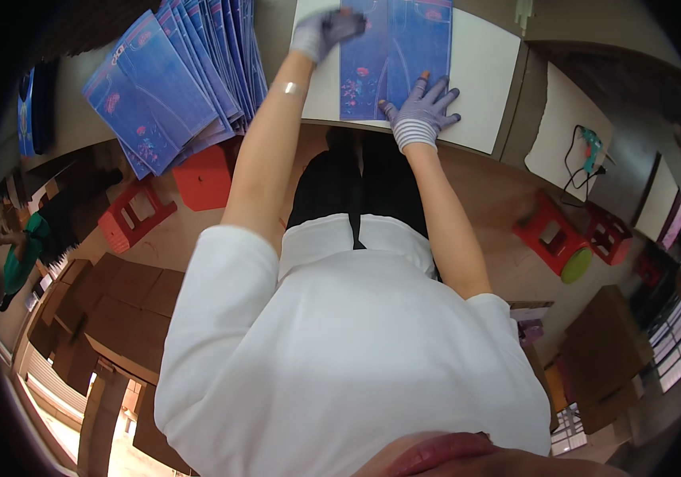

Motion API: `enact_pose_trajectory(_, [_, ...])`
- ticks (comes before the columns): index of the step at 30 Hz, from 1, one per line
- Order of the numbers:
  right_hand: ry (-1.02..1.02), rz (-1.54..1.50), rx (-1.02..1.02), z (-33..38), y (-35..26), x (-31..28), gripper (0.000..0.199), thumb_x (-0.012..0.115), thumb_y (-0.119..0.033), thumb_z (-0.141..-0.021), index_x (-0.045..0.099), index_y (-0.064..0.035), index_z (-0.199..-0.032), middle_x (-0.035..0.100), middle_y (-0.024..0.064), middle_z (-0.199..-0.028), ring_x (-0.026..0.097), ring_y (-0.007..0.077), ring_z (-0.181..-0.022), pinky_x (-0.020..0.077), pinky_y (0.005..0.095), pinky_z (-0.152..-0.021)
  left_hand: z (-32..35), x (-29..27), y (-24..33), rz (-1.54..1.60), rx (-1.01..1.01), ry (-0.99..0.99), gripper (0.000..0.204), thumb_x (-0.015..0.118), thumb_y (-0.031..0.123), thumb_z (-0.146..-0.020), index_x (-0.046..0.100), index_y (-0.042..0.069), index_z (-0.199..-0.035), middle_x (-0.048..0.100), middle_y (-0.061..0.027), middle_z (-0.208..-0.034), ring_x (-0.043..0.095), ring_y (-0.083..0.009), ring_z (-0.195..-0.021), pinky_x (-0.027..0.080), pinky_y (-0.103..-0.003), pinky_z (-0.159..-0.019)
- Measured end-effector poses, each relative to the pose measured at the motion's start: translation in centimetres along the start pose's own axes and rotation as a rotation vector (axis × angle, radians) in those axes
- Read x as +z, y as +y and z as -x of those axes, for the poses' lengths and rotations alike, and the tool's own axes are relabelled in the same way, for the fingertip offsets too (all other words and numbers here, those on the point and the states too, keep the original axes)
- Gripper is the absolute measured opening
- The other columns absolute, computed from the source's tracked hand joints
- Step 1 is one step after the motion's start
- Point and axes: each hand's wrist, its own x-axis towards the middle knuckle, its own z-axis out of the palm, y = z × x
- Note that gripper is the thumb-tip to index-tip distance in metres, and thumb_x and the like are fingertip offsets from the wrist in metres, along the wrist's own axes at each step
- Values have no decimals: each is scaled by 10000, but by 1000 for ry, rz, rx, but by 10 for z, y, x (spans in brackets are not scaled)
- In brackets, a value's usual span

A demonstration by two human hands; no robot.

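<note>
A flat blue printed piece (392, 60), like a paper panel with a jeans-style pattern and pink flowers, lies on a white board (480, 87) in front of me. My right hand (422, 111), in a grey-purple glove with bare fingertips, rests with its fingers spread on the near right corner of the piece. Over its far left edge is my left hand (331, 33), gloved likewise; motion smears its fingers, so I cannot tell whether they grip anything. Left of my left forearm, several matching blue pieces (153, 95) lie fanned out in an overlapping stack.
The fanned stack overhangs the table's near edge. Red stools (207, 176) stand below at left, and another red stool (551, 234) at right. A teal tool with a black cord (589, 151) lies on the right-hand table. Brown cardboard (130, 306) sits behind at left, near another person (26, 250).
</note>
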Motion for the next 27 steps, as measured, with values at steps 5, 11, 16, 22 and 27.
enact_pose_trajectory(5, [10,-34,-20,2,-4,-3,1037,575,-700,-779,131,-146,-1534,84,203,-1574,76,456,-1429,233,700,-1030,153,-30,-73,-210,-202,260,298,411,97,-929,535,-100,-1115,631,-271,-1119,646,-381,-1017,528,-441,-959])
enact_pose_trajectory(11, [-10,-51,3,-3,-4,-9,1027,580,-697,-777,135,-166,-1535,77,188,-1577,60,452,-1432,228,703,-1031,225,-102,-113,-540,-483,143,232,560,135,-896,634,-38,-1031,699,-177,-951,703,-294,-795,579,-374,-675])
enact_pose_trajectory(16, [122,-342,-112,-7,21,-10,884,647,-564,-798,276,-132,-1474,222,191,-1532,234,413,-1393,318,606,-1049,184,-38,-53,-499,242,262,297,548,102,-930,550,-56,-1181,636,-181,-1150,654,-277,-1007,577,-380,-775])
enact_pose_trajectory(22, [148,-546,-5,-6,68,-1,620,691,-264,-806,434,-87,-1342,482,176,-1342,468,347,-1237,438,476,-1007,146,-16,-58,-541,-40,305,332,633,147,-895,557,-23,-1169,662,-144,-1060,678,-244,-884,578,-347,-702])
enact_pose_trajectory(27, [206,-571,58,8,66,4,467,702,-256,-793,542,-79,-1193,581,164,-1218,560,329,-1123,475,420,-939,138,-21,-77,-902,89,258,362,684,160,-788,633,-37,-1088,694,-126,-880,660,-184,-662,546,-300,-616])
